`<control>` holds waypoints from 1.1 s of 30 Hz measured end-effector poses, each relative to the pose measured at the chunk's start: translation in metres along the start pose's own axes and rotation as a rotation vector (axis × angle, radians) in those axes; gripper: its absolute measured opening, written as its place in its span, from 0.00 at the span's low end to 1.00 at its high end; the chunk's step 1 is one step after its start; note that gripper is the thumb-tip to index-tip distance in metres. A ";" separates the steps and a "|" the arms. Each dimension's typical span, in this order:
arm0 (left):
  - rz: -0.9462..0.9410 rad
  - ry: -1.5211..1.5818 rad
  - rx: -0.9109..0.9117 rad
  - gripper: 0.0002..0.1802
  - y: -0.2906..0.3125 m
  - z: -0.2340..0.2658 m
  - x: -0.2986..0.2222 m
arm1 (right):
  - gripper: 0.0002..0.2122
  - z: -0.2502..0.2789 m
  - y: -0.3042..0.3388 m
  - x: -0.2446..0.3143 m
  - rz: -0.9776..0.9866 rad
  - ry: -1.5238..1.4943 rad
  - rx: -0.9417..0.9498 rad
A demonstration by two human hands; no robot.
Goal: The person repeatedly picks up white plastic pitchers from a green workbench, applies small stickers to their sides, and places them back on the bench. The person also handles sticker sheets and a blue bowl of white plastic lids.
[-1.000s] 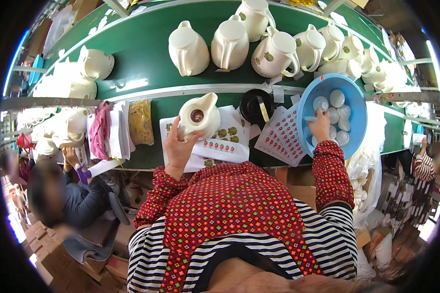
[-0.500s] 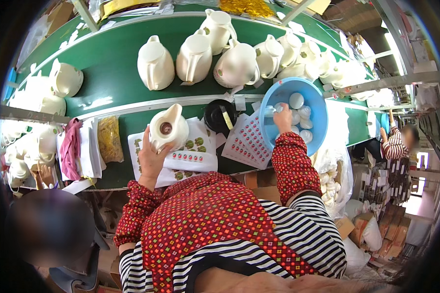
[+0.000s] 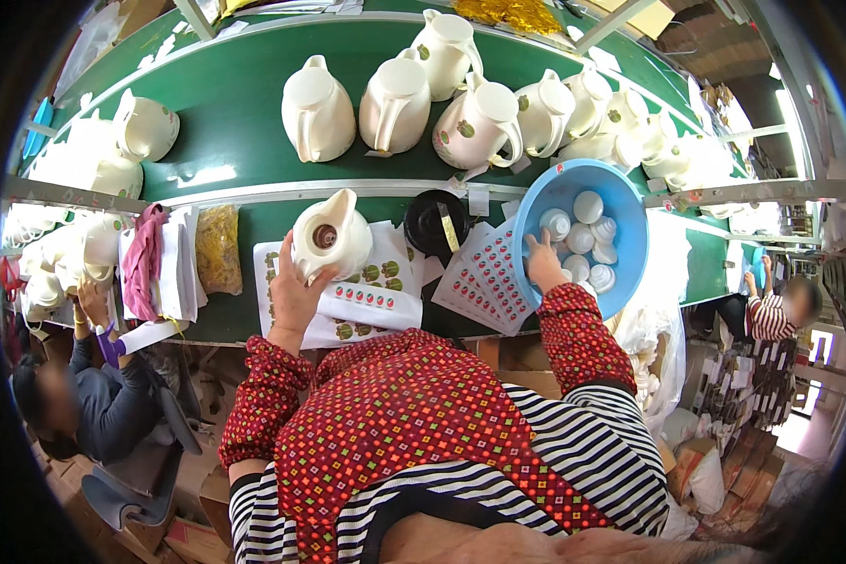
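A cream jug [image 3: 352, 240] with a spout stands over the printed sheets, its top uncovered and a brownish round opening showing. My left hand [image 3: 296, 293] is wrapped round the jug's left and near side. Over the left part of a light blue basin [image 3: 637, 235], my right hand [image 3: 544, 266] has its fingers apart, with nothing visible between them. Just beyond the fingertips sits one of several round white stoppers [image 3: 555, 224] in the basin. Under the jug lie white sheets of green plant stickers [image 3: 383, 273], and a strip of small red stickers [image 3: 362, 298] is on top.
More sheets of red stickers [image 3: 484, 282] lie beside the basin, near a black round lid [image 3: 433, 222]. Upside-down cream jugs [image 3: 318, 108] line the green bench [image 3: 226, 132]. Cloths [image 3: 148, 263] and a yellow packet [image 3: 218, 249] are left. Co-workers sit left [image 3: 127, 404] and right [image 3: 775, 310].
My right hand has drawn back toward me from among the stoppers to the basin's near left side. My left hand keeps its hold on the jug. The view has shifted slightly.
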State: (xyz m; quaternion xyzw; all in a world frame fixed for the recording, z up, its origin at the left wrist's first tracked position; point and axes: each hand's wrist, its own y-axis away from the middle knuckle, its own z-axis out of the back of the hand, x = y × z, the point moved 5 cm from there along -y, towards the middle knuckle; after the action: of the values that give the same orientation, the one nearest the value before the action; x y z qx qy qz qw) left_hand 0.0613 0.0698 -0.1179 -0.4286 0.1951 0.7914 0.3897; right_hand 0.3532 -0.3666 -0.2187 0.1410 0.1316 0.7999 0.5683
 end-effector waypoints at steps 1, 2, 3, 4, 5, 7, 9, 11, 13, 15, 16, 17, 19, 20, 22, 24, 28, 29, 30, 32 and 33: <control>-0.014 -0.011 -0.007 0.53 0.000 -0.001 0.001 | 0.26 0.000 0.003 -0.004 0.065 -0.029 0.062; -0.027 -0.024 -0.016 0.53 0.000 -0.001 0.002 | 0.25 -0.001 0.003 -0.016 0.132 -0.060 0.126; -0.055 0.003 -0.023 0.53 -0.001 -0.004 0.003 | 0.25 -0.001 0.003 -0.028 0.200 -0.090 0.190; -0.078 0.026 -0.035 0.53 -0.001 -0.007 0.006 | 0.27 -0.002 0.002 -0.034 0.245 -0.057 0.270; -0.091 0.026 -0.058 0.53 0.001 -0.003 0.011 | 0.27 0.004 0.004 -0.026 0.236 -0.014 0.293; -0.064 -0.036 -0.021 0.54 0.000 -0.002 0.006 | 0.27 0.018 0.018 -0.012 0.222 0.079 0.333; -0.048 0.029 0.025 0.54 -0.004 -0.005 0.006 | 0.23 0.020 0.017 -0.017 0.348 0.115 0.346; -0.071 0.012 0.004 0.54 -0.003 -0.007 0.007 | 0.21 0.041 0.016 -0.015 0.202 0.211 0.208; 0.025 0.000 0.047 0.54 -0.001 -0.003 0.010 | 0.24 0.078 0.016 0.001 0.152 -0.013 0.052; -0.001 0.028 0.039 0.54 0.000 0.002 0.004 | 0.24 0.125 0.030 0.033 0.091 -0.307 -0.117; -0.010 0.030 0.037 0.54 0.001 0.002 0.005 | 0.25 0.136 0.036 0.059 0.142 -0.496 -0.078; -0.020 0.032 0.034 0.54 0.001 0.002 0.006 | 0.25 0.144 0.044 0.093 0.193 -0.686 -0.039; -0.054 0.047 0.020 0.55 0.001 0.000 0.009 | 0.24 0.162 0.080 0.193 0.376 -0.748 0.059; -0.081 0.059 0.013 0.55 0.000 -0.004 0.011 | 0.24 0.169 0.096 0.241 0.553 -0.739 -0.016; -0.104 0.067 0.005 0.56 -0.001 -0.005 0.013 | 0.25 0.164 0.109 0.312 0.832 -0.627 -0.205; -0.104 0.055 0.012 0.57 -0.001 -0.005 0.013 | 0.26 0.146 0.111 0.358 0.975 -0.464 -0.381; 0.021 0.028 0.083 0.57 0.000 -0.004 0.016 | 0.31 0.109 0.105 0.391 1.059 -0.196 -0.430; -0.005 0.027 0.062 0.56 0.000 -0.003 0.017 | 0.32 0.104 0.106 0.394 1.053 -0.150 -0.425; -0.030 0.026 0.040 0.56 0.001 -0.002 0.019 | 0.34 0.103 0.109 0.392 1.051 -0.120 -0.396; -0.062 0.036 0.000 0.54 0.002 -0.002 0.020 | 0.36 0.117 0.116 0.396 0.973 -0.009 -0.402; -0.047 0.032 0.019 0.55 0.002 -0.003 0.021 | 0.37 0.124 0.118 0.399 0.934 0.046 -0.404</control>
State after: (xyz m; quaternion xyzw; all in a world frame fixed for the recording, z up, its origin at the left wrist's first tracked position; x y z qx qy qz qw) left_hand 0.0545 0.0766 -0.1371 -0.4420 0.1988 0.7730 0.4094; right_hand 0.1711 -0.0206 -0.0297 0.0544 -0.0906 0.9810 0.1629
